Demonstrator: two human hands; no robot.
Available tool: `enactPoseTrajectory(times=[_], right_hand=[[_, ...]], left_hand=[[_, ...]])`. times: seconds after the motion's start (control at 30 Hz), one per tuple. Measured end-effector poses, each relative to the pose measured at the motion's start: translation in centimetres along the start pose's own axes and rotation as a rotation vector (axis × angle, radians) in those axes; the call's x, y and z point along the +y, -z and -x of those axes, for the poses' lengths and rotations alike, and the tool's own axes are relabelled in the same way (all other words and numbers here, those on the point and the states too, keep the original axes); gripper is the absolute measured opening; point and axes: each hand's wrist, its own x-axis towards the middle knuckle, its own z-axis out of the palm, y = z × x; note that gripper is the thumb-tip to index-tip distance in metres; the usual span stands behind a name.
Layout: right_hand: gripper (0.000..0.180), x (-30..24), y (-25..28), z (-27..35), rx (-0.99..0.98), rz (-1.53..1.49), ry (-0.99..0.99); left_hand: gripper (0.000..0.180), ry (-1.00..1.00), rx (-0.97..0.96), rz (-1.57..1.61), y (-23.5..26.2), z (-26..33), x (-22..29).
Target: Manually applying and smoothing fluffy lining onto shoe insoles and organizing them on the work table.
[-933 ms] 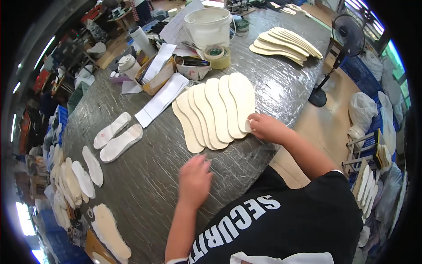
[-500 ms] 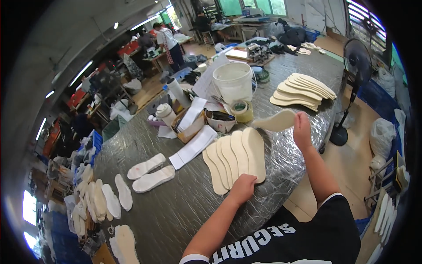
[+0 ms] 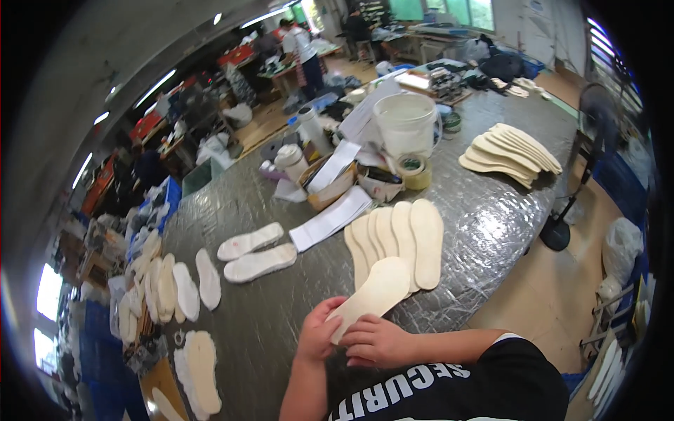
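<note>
A cream shoe insole (image 3: pixel 375 291) is held at its narrow end, close in front of my body, its broad end pointing away and to the right. My left hand (image 3: pixel 319 331) grips that near end, thumb on top. My right hand (image 3: pixel 375 339) has its fingers curled over the same end's right edge. Just beyond, several cream insoles (image 3: pixel 427 242) lie fanned out on the table, and the held insole partly covers them. A second stack of cream insoles (image 3: pixel 509 154) lies farther right.
The film-covered table (image 3: pixel 281 316) carries a pair of white insoles (image 3: pixel 260 263), white paper strips (image 3: pixel 331 222), tape rolls (image 3: pixel 414 170) and a translucent bucket (image 3: pixel 405 123). More insoles (image 3: pixel 201 368) lie at the left. A standing fan (image 3: pixel 579 168) is beyond the right edge.
My right hand has come from the far right to my left hand with an insole. My left hand has left the fanned insoles and moved left, and now holds that insole too.
</note>
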Motion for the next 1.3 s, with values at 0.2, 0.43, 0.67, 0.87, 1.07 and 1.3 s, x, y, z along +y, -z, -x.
enactPoseTrajectory(times=[0.2, 0.43, 0.67, 0.87, 1.07, 1.3], right_hand=[[0.015, 2.5, -0.2, 1.1, -0.052, 0.005, -0.180], [0.010, 5.6, -2.1, 1.5, -0.323, -0.048, -0.427], [0.010, 6.0, -4.4, -0.6, -0.336, -0.123, -0.389], [0.010, 4.8, -4.5, 0.7, -0.364, -0.237, -0.397], [0.012, 6.4, -3.5, 2.6, -0.322, -0.151, -0.571], [0.029, 7.3, -7.4, -1.1, -0.652, 0.201, -0.906]], left_hand=[[0.030, 0.114, 0.292, -0.087, 9.1, 12.1, -0.1], [0.019, -0.073, 0.456, -1.406, 11.5, 13.4, 1.8], [0.012, -0.515, 0.489, -1.632, 12.2, -2.7, 2.6], [0.008, -0.187, 0.637, -1.856, 15.2, -12.6, 0.9], [0.007, -0.328, 0.448, -1.840, 15.0, -8.3, -0.4], [0.013, 0.004, 0.685, -0.894, 14.2, -5.7, 0.1]])
